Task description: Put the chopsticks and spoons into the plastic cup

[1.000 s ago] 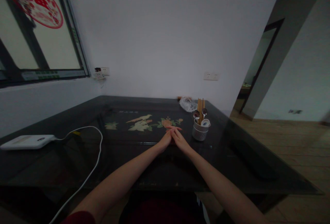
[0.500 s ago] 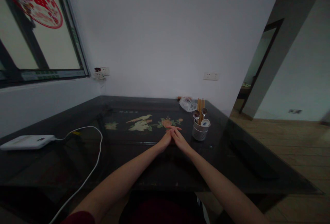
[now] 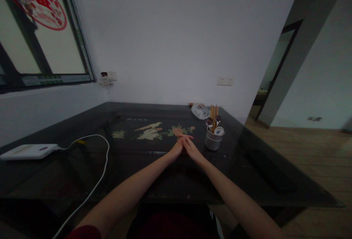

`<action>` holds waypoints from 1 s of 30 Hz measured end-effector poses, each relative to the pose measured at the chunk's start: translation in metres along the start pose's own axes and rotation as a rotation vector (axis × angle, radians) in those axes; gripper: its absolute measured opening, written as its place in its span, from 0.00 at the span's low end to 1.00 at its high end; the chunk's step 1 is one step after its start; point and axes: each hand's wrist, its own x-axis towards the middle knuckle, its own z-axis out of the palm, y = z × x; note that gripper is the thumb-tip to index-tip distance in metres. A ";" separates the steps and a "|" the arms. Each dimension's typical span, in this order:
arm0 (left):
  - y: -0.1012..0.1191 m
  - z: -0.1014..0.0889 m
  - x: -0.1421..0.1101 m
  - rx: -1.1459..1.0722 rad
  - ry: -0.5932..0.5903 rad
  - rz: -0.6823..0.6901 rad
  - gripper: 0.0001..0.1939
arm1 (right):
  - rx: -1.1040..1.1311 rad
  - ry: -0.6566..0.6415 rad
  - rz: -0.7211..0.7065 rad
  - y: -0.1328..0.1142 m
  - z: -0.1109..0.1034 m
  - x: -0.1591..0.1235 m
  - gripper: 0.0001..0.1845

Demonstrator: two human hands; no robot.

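My left hand [image 3: 176,149] and my right hand [image 3: 191,149] meet at the fingers over the dark table [image 3: 129,180], near its middle. The fingers are stretched out and lie across one another, and neither hand holds anything. Some fingertips are hidden by the overlap. Just beyond the fingertips is a painted flower [image 3: 177,131] on the tabletop. To the right of my right hand, apart from it, stands a grey holder [image 3: 212,143] with wooden chopsticks [image 3: 213,116], metal spoons [image 3: 209,122] and a white spoon [image 3: 219,131] in it.
A white power bank [image 3: 30,151] lies at the left, its white cable [image 3: 106,154] curving over the table's front edge. A clear plastic bag [image 3: 200,111] sits by the wall. At the right lies a dark flat object [image 3: 271,169]. Wall sockets [image 3: 225,81] are above the table.
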 end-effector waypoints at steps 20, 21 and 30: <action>0.006 0.002 -0.004 0.007 0.021 -0.003 0.22 | 0.005 -0.007 -0.012 0.005 -0.001 0.002 0.25; 0.007 0.002 -0.005 0.005 0.021 0.002 0.22 | 0.006 -0.003 -0.016 0.006 -0.001 0.002 0.25; 0.004 0.004 -0.003 -0.057 0.040 -0.010 0.24 | -0.032 0.000 -0.014 -0.002 0.001 0.001 0.27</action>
